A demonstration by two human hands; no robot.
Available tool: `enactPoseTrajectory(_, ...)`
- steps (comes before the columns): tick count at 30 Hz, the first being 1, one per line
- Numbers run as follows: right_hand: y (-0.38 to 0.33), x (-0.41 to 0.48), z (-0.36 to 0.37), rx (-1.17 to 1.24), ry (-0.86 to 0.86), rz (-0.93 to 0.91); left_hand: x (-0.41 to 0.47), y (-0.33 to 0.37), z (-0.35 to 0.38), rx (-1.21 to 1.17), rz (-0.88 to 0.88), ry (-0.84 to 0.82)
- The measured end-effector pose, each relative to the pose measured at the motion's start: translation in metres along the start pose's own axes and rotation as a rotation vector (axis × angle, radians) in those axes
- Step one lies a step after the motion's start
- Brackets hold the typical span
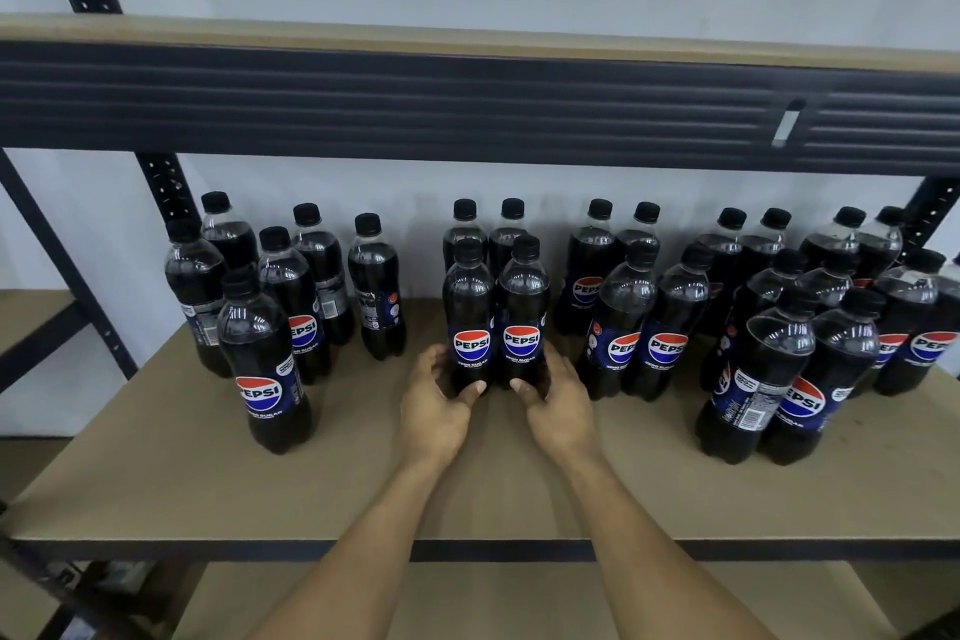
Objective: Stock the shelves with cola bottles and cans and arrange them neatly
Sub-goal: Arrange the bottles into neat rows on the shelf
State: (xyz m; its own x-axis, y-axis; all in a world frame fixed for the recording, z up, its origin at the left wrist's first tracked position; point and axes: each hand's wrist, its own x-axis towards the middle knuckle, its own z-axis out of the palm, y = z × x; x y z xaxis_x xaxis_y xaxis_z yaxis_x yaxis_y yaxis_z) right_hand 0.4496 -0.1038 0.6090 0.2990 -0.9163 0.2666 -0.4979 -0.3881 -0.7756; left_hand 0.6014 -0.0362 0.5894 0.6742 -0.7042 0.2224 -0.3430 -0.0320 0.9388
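Many black-capped cola bottles with blue labels stand on a tan shelf board (363,478). In the middle, two bottles stand side by side, labels facing me. My left hand (435,405) grips the base of the left bottle (469,312). My right hand (558,400) grips the base of the right bottle (523,312). Two more bottles stand right behind this pair. A loose group of several bottles (262,369) stands to the left, and paired rows of bottles (644,333) fill the right side.
A dark metal beam (467,104) of the upper shelf crosses overhead, close above the bottle caps. Black uprights (166,187) stand at the back left and right. Bare board lies in front of the bottles. A lower shelf (519,598) shows under the front edge.
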Motion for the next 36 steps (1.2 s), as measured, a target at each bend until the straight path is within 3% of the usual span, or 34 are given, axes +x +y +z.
enactPoseTrajectory(15, -0.002, -0.006, -0.007, 0.061, -0.017, 0.02, -0.005, 0.005, -0.001, 0.049, -0.009, -0.026)
enactPoseTrajectory(18, 0.004, -0.016, -0.013, -0.087, -0.094, 0.029, -0.011, 0.005, -0.004, 0.18, -0.008, -0.039)
enactPoseTrajectory(22, 0.022, -0.044, -0.04, -0.459, -0.211, -0.081, -0.035, 0.009, -0.007, 0.583, 0.056, -0.121)
enactPoseTrajectory(26, 0.042, -0.068, -0.075, -0.532, -0.23, -0.15, -0.063, 0.011, -0.012, 0.778, 0.135, -0.16)
enactPoseTrajectory(30, 0.064, -0.075, -0.107, -0.599, -0.207, -0.131, -0.072, 0.011, -0.008, 0.746, 0.198, -0.222)
enactPoseTrajectory(36, 0.081, -0.077, -0.129, -0.614, -0.255, -0.114, -0.062, 0.034, 0.052, 0.338, 0.157, -0.337)
